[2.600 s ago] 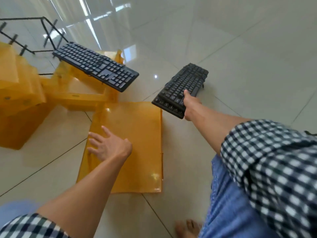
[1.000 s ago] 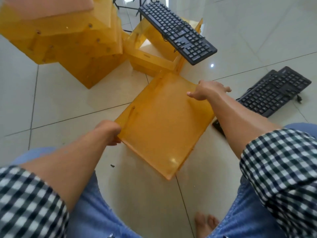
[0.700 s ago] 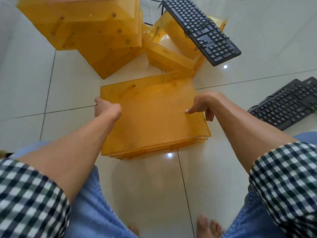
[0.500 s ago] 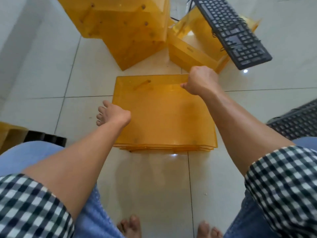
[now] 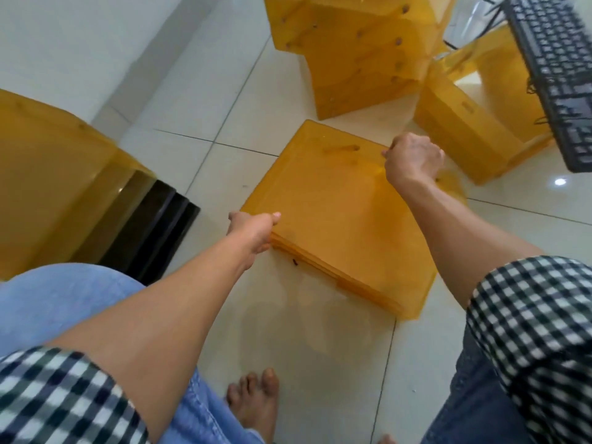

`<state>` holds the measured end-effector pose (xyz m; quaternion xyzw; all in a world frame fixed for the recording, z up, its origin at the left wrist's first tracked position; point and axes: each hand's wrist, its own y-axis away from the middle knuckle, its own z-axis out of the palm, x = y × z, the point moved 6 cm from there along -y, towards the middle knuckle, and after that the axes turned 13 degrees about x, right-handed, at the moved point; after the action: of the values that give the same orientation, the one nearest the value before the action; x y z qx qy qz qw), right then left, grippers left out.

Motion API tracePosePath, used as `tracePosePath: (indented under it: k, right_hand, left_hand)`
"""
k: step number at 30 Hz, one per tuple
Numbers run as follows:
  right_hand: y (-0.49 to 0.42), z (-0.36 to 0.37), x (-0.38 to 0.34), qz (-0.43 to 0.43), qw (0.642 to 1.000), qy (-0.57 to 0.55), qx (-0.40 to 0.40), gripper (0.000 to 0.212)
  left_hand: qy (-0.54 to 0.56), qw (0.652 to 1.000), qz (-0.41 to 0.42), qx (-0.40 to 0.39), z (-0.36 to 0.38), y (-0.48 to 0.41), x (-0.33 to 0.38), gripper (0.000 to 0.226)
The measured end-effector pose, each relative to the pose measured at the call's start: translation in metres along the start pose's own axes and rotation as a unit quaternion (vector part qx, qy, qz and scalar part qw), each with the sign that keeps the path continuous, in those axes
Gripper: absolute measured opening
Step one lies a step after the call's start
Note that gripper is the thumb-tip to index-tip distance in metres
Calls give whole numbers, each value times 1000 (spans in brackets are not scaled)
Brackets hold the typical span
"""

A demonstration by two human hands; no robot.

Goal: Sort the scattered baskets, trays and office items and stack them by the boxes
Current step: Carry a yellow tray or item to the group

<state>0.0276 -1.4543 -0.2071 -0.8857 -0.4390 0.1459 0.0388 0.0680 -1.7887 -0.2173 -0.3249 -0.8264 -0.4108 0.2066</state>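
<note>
Gripping stacked trays [image 5: 336, 219]; keyboard [image 5: 552, 68] tops open box [image 5: 464, 123].

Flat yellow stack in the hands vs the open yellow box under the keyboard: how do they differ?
The flat stack is thin layered sheets; the open box is deep and hollow. The left hand and right hand grip the flat stack; the open box carries the keyboard. Both are translucent amber plastic.
</note>
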Motion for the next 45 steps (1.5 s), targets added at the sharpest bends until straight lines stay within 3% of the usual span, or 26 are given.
tracePosePath:
  k: [3,7,9,13,16,18,21,23,25,27,33,36,37,39,40,41,42,43,45]
  right_hand:
    - [19,4,-25,-23,1000,6,-7,27]
    - [46,10,-58,-48,998,-5,-31,21]
    - [52,12,-64,-49,998,-24,-40,22]
    - [57,18,-47,1,983,-103,-155,44]
    - [72,27,-33,-5,945,-122,-304,35]
    - [80,31,-25,33,907,-164,-387,40]
    - [92,38,-7,148,840,-253,-458,58]
    - [100,43,3,213,805,-295,-469,62]
    - [104,45,3,235,796,-311,-463,56]
    - [107,45,-2,241,798,-319,-452,53]
    - [98,21,-40,220,793,-352,-446,55]
    - [79,-13,-62,198,803,-368,-425,56]
    - [71,-26,-71,189,808,-372,-416,57]
    - [54,-55,-89,173,816,-383,-397,58]
    - [45,-70,-99,164,819,-391,-387,57]
    - [37,-84,-109,157,820,-401,-376,57]
    - [29,-98,-118,152,822,-411,-365,56]
    - [21,-111,-126,149,823,-419,-353,56]
    - [7,-137,-142,144,825,-431,-335,56]
  left_hand:
    - [5,999,39,34,-15,-1,1,66]
    - [-115,992,-57,-21,-14,11,-36,73]
    - [-144,987,-60,-22,-23,13,-47,64]
    - [-131,985,-99,-54,-36,11,-63,60]
    - [-126,981,-111,-98,-30,19,-75,63]
    - [-85,988,-83,-103,-21,22,-62,52]
    - [-87,991,-58,-87,-15,10,-76,29]
    - [10,986,-123,-108,-1,16,-155,40]
    - [-121,990,30,-62,8,29,-243,47]
    - [-116,984,134,-15,6,32,-287,34]
    - [-124,978,167,-15,-12,31,-264,32]
    - [-133,962,217,99,-47,40,-279,36]
    - [-100,965,223,97,-48,44,-264,34]
    - [31,976,204,77,-79,44,-158,48]
    - [126,982,142,1,-101,43,-86,46]
    - [141,985,86,-44,-122,47,-7,34]
    - [123,990,64,-9,-148,52,67,24]
    - [81,995,54,36,-166,60,86,21]
    - [80,994,75,3,-178,68,111,19]
